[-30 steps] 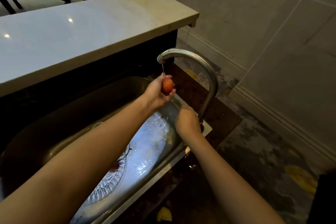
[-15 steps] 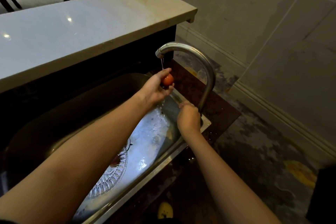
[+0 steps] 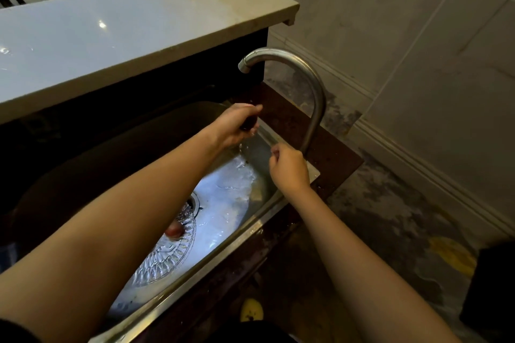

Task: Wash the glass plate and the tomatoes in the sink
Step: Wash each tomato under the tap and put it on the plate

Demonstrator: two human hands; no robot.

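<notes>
The left hand [image 3: 234, 125] has lowered its gripped tomato [image 3: 249, 123] below the spout; the right hand [image 3: 289, 168], loosely curled, holds nothing. Beneath the left forearm, the glass plate [image 3: 164, 256] holds another tomato [image 3: 174, 230].

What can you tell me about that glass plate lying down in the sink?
The glass plate is clear, with a cut, ribbed pattern radiating toward its rim. It lies on the wet steel floor of the sink, beside the drain. One reddish tomato rests on it. The person's left forearm hides much of it; neither hand touches it.
</notes>
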